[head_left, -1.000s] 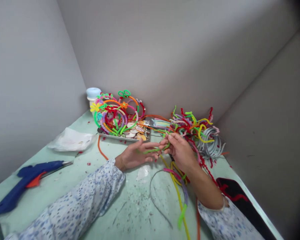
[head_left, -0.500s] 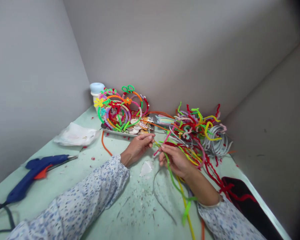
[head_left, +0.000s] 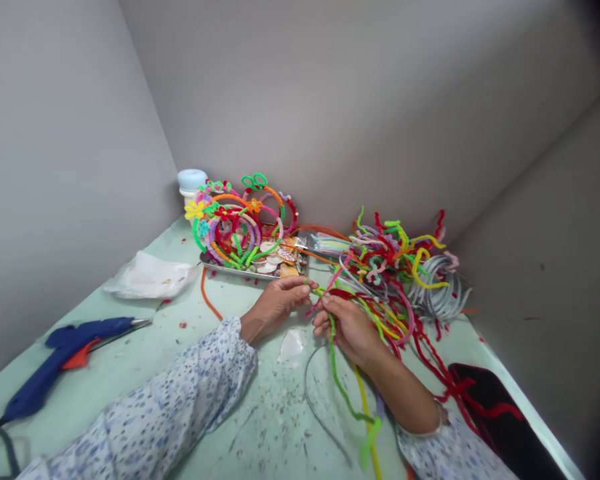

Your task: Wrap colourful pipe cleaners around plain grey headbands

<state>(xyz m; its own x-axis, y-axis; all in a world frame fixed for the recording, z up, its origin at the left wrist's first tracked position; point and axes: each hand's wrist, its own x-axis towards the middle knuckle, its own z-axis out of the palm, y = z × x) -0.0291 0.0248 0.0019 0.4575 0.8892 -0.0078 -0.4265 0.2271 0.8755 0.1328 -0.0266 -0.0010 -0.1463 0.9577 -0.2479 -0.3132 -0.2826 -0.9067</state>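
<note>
Near the middle of the table, my left hand (head_left: 280, 300) pinches the upper end of a green pipe cleaner (head_left: 336, 377) between thumb and fingertips. My right hand (head_left: 349, 328), just to the right, also has its fingers closed on it. From there the strand hangs down in a loose curve to a bent lime-green tip. A thin grey headband (head_left: 313, 393) lies on the table below my hands. Beyond my right hand spreads a tangled heap of coloured pipe cleaners (head_left: 387, 250). What my curled lower fingers touch is hidden.
Decorated headbands (head_left: 220, 257) stand on a metal tray (head_left: 230, 268) at the back, before a blue-lidded container (head_left: 193, 179). A blue glue gun (head_left: 55, 363) and a plastic bag (head_left: 150, 277) lie left. Grey headbands (head_left: 437, 293) and a black phone-like object (head_left: 505, 413) are right.
The view has shifted slightly. My left hand has come a little lower and closer to my right hand. The hanging green strand has swung slightly left and straightened.
</note>
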